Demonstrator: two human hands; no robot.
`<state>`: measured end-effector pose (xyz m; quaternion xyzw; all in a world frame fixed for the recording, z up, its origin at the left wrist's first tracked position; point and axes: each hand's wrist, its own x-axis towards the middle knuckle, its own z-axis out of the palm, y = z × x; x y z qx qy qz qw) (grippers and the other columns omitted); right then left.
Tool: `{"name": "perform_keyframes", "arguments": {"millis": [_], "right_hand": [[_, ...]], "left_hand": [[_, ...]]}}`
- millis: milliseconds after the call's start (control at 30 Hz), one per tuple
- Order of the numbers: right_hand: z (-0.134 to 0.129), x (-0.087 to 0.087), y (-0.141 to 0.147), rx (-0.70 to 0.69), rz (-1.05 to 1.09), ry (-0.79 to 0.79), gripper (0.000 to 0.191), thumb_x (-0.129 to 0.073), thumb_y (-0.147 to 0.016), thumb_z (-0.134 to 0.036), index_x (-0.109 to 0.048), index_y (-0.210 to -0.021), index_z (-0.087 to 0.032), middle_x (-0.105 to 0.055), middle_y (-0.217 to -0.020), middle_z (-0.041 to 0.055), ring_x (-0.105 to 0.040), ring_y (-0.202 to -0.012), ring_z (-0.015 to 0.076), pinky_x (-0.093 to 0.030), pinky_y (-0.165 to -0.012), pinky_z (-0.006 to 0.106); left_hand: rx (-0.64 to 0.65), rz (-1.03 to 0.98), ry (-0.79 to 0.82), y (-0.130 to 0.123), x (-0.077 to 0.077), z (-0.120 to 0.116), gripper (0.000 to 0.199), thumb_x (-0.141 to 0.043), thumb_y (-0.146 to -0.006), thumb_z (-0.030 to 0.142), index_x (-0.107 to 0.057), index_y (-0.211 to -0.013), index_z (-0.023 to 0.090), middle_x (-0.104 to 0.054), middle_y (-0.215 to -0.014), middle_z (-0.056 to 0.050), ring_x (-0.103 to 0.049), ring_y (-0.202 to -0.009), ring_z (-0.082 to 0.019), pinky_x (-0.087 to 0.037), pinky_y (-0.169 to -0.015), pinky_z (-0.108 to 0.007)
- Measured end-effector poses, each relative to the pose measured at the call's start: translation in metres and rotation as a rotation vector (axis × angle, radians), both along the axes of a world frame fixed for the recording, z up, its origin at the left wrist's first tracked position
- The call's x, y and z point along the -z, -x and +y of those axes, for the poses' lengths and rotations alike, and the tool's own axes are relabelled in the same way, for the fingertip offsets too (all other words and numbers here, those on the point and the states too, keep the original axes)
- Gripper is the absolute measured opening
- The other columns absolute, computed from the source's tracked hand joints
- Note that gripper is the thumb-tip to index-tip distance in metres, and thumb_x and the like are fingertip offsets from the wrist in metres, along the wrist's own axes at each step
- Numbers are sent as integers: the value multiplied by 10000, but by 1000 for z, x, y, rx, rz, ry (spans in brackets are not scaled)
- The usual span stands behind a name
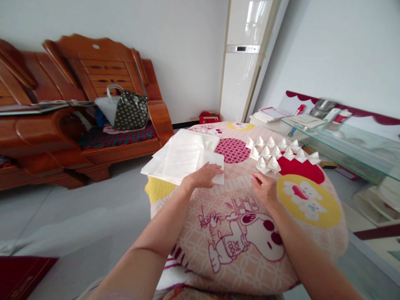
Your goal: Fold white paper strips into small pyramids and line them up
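My left hand (206,175) lies with its fingers stretched out over a small white paper sheet (215,159) at the right side of a loose paper stack (183,156). Some sheets in the stack carry lines of print. To the right, my right hand (264,186) rests low over the cloth with its fingers curled in. Whatever it may hold is hidden. Just beyond that hand stand several folded white paper pieces (273,164), pointed and grouped in rows. Both hands are above a round table covered with a pink patterned cloth (193,225).
A glass-topped stand (359,137) with papers, metal pots and cups is close on the right. Behind the table are a tall white air conditioner (240,79) and a red bag (209,117). A wooden sofa (103,71) at left bears a dark patterned handbag (131,110).
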<state>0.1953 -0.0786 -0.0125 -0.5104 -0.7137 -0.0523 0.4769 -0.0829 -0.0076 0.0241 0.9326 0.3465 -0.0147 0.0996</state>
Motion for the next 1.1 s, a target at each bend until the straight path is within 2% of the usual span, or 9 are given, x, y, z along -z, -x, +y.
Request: {"name": "perform_keyframes", "arguments": {"millis": [100, 233, 333, 433, 533, 667, 900, 1000, 1100], "right_hand": [[0, -2, 0, -1, 6, -10, 264, -542, -925, -261, -744, -794, -153, -717, -649, 57, -614, -541, 145, -434, -561, 245], [-1, -5, 2, -2, 12, -17, 249, -546, -911, -252, -733, -773, -162, -700, -623, 42, -582, -514, 134, -417, -536, 241], [-2, -6, 4, -4, 22, -22, 239, -550, -908, -251, -725, -766, -170, -690, -615, 36, -577, -512, 135, -420, -533, 243], [-2, -7, 6, -7, 38, -17, 235, -547, -917, -260, -718, -778, -180, -707, -660, 48, -611, -560, 151, -455, -564, 254], [-3, -7, 8, -15, 40, -7, 210, -577, -933, -300, -725, -839, -184, -712, -707, 58, -633, -607, 168, -496, -597, 270], [-7, -9, 13, -73, 29, -33, 287, -658, -932, -444, -724, -996, -172, -708, -788, 70, -629, -619, 180, -531, -593, 297], [-11, -10, 29, -158, -80, -36, 522, -695, -917, -499, -639, -1317, -169, -730, -1091, 157, -703, -852, 265, -614, -745, 402], [-10, -9, 31, -146, -85, -51, 502, -700, -914, -381, -620, -1363, -171, -726, -1149, 166, -713, -930, 276, -624, -795, 410], [-8, -9, 30, -89, -54, -88, 401, -569, -907, -178, -682, -1292, -189, -740, -1136, 149, -717, -990, 264, -623, -824, 386]], "left_hand": [[-44, -93, -43, -6, -1, -1, 530, -611, -816, 110, -645, -1341, 169, -590, -1498, -121, -529, -1398, -258, -365, -1194, -399], [-295, -327, -158, -14, -8, 0, 208, -564, -866, 159, -754, -951, 170, -767, -1091, -98, -701, -1019, -238, -511, -910, -325], [-498, -609, -206, -16, -15, -1, 237, -568, -891, 242, -672, -694, 161, -696, -745, -60, -653, -748, -194, -467, -718, -288], [-569, -1028, -18, -20, -17, -2, 332, -601, -880, 364, -580, -615, 166, -567, -584, 0, -544, -574, -133, -392, -579, -247], [-547, -1393, 368, -26, -14, -2, 308, -701, -788, 456, -644, -738, 158, -610, -621, 10, -539, -530, -120, -401, -516, -226], [-548, -1612, 701, -37, -11, -2, 418, -853, -610, 405, -704, -887, 130, -703, -714, -26, -648, -634, -163, -540, -589, -259], [-504, -1739, 859, -42, -17, -8, 429, -875, -583, 283, -711, -949, 129, -760, -908, -64, -701, -755, -177, -587, -658, -255], [-481, -1700, 903, -44, -17, -11, 421, -868, -589, 260, -710, -954, 124, -762, -931, -73, -712, -797, -191, -602, -710, -274], [-471, -1618, 952, -47, -16, -14, 442, -868, -593, 251, -707, -981, 112, -765, -966, -89, -714, -831, -200, -611, -732, -288]]}}
